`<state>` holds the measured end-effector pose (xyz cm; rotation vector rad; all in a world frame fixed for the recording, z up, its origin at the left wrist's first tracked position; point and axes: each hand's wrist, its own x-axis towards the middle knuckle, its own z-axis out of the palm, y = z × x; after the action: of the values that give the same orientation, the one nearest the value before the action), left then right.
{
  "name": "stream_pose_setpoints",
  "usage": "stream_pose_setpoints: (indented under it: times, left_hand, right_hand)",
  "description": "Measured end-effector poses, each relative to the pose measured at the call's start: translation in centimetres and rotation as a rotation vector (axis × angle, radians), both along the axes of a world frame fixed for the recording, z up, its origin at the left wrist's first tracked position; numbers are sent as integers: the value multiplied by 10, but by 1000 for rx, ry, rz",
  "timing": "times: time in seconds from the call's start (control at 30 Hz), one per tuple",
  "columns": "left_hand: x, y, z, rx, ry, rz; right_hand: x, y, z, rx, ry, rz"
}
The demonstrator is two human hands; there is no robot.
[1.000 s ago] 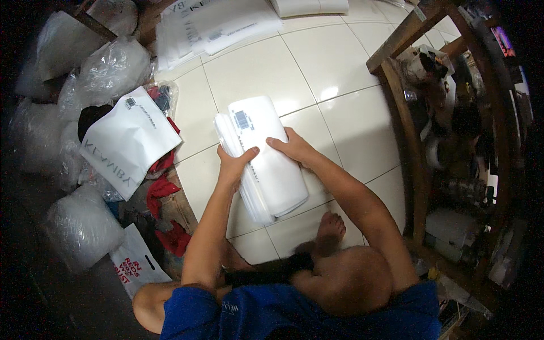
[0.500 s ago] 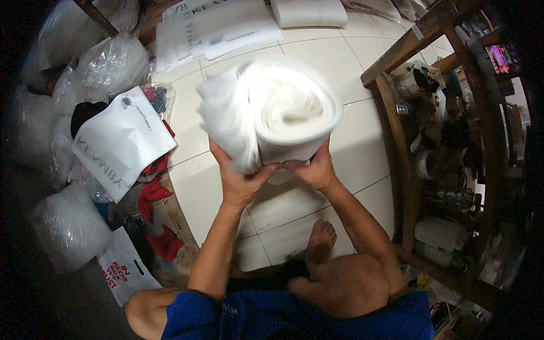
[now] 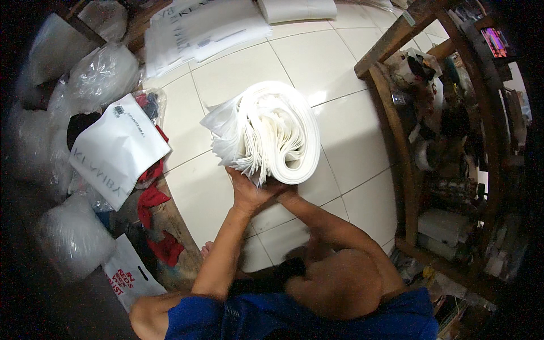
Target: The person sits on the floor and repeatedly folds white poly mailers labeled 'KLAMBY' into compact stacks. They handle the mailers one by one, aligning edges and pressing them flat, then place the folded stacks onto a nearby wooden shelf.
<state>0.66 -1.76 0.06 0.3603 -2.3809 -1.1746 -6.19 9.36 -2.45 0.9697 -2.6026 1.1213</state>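
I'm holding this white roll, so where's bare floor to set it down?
Bare tiles show between the white roll and the wooden rack on the right, and up toward the white sheets; the left is crowded with plastic bundles and red cloth.

The left hand [image 3: 249,195] and right hand [image 3: 287,195] hold a thick white roll [image 3: 300,127] at its near side, wrists close together, its curled, layered end facing up. Whether its lower end touches the tiled floor [image 3: 226,65] is hard to tell from above. Beyond it lie flat white bags [image 3: 224,31], beside a folded white stack [image 3: 300,10]. At left, a white bag [image 3: 122,150] partly covers red cloth [image 3: 151,171], near a clear plastic bundle [image 3: 76,238]. At right stands a cluttered wooden rack [image 3: 396,110].
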Motion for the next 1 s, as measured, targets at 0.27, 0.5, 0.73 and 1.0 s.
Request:
stream_pose_setpoints:
  times: [0.27, 0.5, 0.73, 1.0]
  left_hand:
    - [-15, -2, 16, -246, -76, 29]
    - [-21, -20, 28, -297, 44, 17]
    - [-18, -30, 8, -414, 48, 9]
    - [-9, -39, 30, -176, 1, -71]
  right_hand:
    - [1, -7, 6, 30, -241, 179]
    - [-70, 42, 162, -295, -229, 359]
    - [-93, -69, 288, 402, 269, 684]
    - [-70, -85, 271, 329, 236, 806]
